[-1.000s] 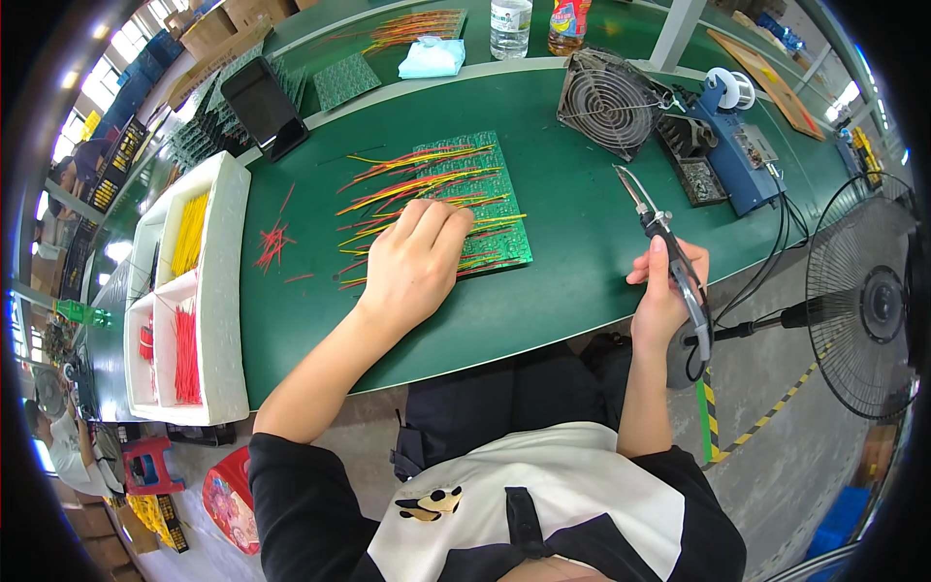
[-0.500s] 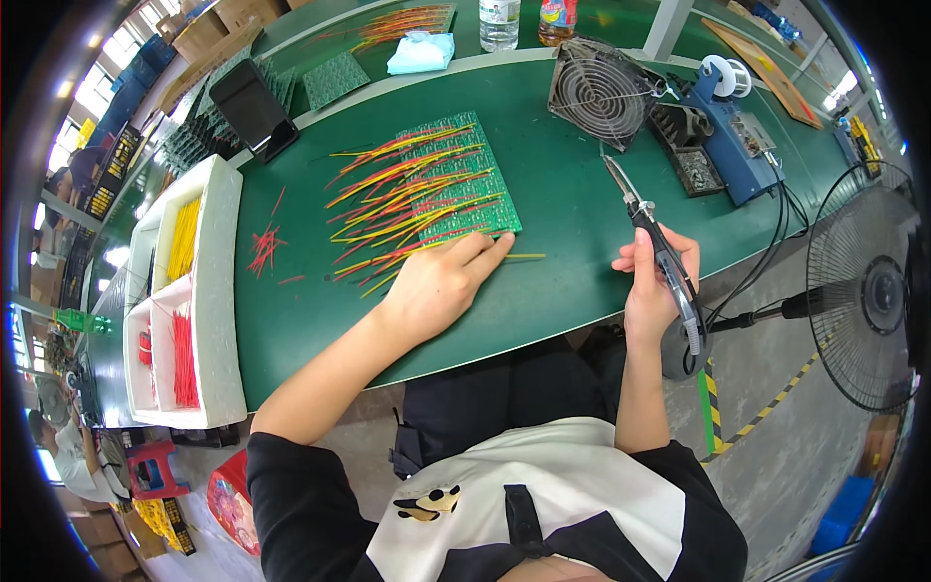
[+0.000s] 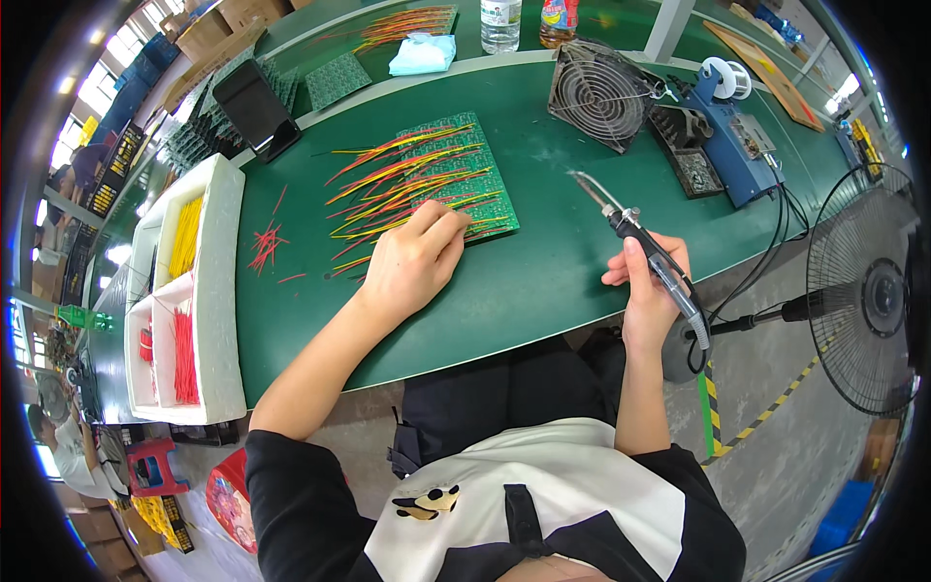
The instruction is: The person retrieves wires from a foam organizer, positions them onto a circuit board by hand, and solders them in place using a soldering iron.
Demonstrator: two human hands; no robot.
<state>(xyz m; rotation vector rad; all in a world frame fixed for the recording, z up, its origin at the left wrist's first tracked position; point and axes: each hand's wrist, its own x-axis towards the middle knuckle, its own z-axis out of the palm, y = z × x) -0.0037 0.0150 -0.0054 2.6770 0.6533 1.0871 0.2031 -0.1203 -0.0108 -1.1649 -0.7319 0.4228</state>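
The left hand (image 3: 412, 258) curls over red and yellow wires (image 3: 403, 173) on the green board (image 3: 497, 186), which lies on the bench (image 3: 504, 310); I can't tell if it pinches one. The right hand (image 3: 644, 303) is wrapped around a soldering iron (image 3: 629, 230).

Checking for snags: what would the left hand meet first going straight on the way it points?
Likely the red and yellow wires over the circuit board; the left hand may already touch them, though depth is unclear.
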